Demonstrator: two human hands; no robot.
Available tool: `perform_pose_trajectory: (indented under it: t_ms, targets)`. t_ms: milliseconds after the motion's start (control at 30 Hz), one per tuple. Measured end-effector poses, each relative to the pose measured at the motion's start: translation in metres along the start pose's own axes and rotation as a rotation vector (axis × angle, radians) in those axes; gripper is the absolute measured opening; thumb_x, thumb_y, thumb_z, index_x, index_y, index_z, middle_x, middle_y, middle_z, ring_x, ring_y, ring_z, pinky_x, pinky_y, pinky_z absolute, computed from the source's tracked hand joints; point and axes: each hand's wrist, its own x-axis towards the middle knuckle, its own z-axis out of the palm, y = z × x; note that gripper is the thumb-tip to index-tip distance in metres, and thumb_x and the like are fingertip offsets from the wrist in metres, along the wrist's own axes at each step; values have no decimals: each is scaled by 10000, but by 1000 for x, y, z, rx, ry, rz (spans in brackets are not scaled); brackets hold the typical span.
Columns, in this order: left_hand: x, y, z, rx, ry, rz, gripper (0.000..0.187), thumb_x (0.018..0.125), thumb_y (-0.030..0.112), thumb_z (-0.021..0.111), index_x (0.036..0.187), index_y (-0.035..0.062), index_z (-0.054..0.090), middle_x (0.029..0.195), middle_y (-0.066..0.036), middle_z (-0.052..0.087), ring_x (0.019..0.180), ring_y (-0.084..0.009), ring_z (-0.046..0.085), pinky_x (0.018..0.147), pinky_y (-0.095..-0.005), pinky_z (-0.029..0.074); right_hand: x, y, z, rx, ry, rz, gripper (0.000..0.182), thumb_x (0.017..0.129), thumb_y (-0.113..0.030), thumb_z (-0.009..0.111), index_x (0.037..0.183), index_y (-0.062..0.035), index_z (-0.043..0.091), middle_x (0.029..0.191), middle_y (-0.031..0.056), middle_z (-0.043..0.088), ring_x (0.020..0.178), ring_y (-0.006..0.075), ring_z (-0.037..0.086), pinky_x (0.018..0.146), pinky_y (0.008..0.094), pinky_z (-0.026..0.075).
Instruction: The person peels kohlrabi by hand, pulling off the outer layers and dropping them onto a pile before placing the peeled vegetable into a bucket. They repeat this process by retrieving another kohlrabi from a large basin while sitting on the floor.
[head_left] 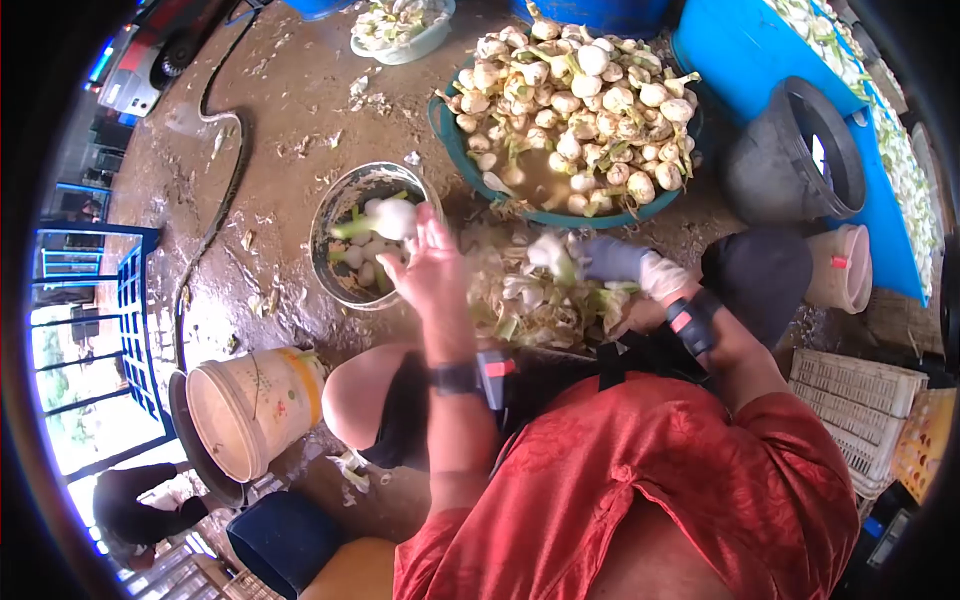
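My left hand (432,262) is spread open over the round metal bucket (372,232), and I am not holding anything in it. A peeled white bulb (392,218) sits just past my fingertips, at the top of the bucket. It lies on its side — the fat round end points to my right and the green stalk points left. More white bulbs lie below it in the bucket, but they are too blurry to count.

My right hand (655,275) is closed around a knife handle. The blue-grey blade part (610,259) points left, toward a small white bulb (552,252) that touches it. The picture is blurry here, so I cannot tell how the bulb is turned.

Between my hands is a messy heap of peels (530,305) — thin, floppy, pale green and white.

Further away is one big teal tub (560,110) full of water and many round unpeeled bulbs, too many to count. To its right stands one dark grey bin (790,150). Near my left knee one cream plastic pail (250,405) lies tipped on its side. The floor (290,100) is wet, brown and muddy.
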Motion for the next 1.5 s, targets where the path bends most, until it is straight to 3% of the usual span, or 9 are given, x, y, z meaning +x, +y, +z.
perform_pose_trajectory:
  t_ms: [100,267,400,600,833,933,1100,1400,1500]
  targets:
    - [17,-5,-32,226,121,-20,484,938,403,417,1189,-11,442,1023,-184,572,1014,-314,563,842,-377,510,14,-23,-3,-241,147,101,241,747,-310,675,892,-117,666,877,154,648,776,312,615,728,368,497]
    - [3,-26,-49,974,-225,-168,202,910,165,526,791,13,585,774,-105,617,663,-170,586,569,-286,488,64,-54,-81,34,251,360,372,757,-417,685,925,-84,683,883,132,677,835,314,642,770,380,497]
    - [-5,-41,-39,1122,-178,-251,128,883,155,600,895,30,620,794,-67,646,664,-128,616,572,-234,487,154,-3,-70,-61,306,157,523,804,-277,635,1264,-76,488,1077,200,613,973,356,595,848,387,464]
    - [1,-36,-36,1090,-128,-267,165,883,187,608,950,37,614,825,-68,651,689,-135,624,597,-236,499,212,19,-27,-131,205,253,505,833,-304,591,1258,-55,482,1080,173,624,973,297,612,854,382,458]
    - [10,-37,-46,1087,-101,-108,183,871,208,610,952,47,578,820,-47,618,687,-121,593,594,-245,486,125,-29,-59,1102,116,42,527,846,-163,636,1318,-73,421,994,31,610,768,75,572,609,216,496]
    - [11,-41,-40,1111,-80,-30,232,899,268,580,1005,63,550,899,-47,595,763,-112,587,637,-244,485,91,-62,-63,1034,176,-132,459,883,-152,563,1323,-122,433,938,-6,584,728,52,565,556,172,472]
    - [-5,-47,-30,1003,-351,-105,293,939,221,516,1188,67,528,1010,-20,606,827,-105,595,714,-252,499,51,-97,-64,767,296,-333,472,926,-254,541,1317,-24,411,1132,108,598,977,175,576,872,314,454]
    - [-21,-47,-46,1175,-380,-12,304,917,215,553,1146,15,560,977,-63,634,825,-141,624,651,-250,529,34,-74,-49,603,594,-254,283,934,-195,459,1018,31,608,914,132,647,799,207,614,769,286,481]
    - [-24,-42,-47,1055,-371,-190,299,914,183,553,1164,19,544,978,-80,634,797,-161,633,642,-261,533,27,-75,-54,87,709,-410,297,932,-214,470,1020,37,601,875,126,636,784,177,607,745,282,487]
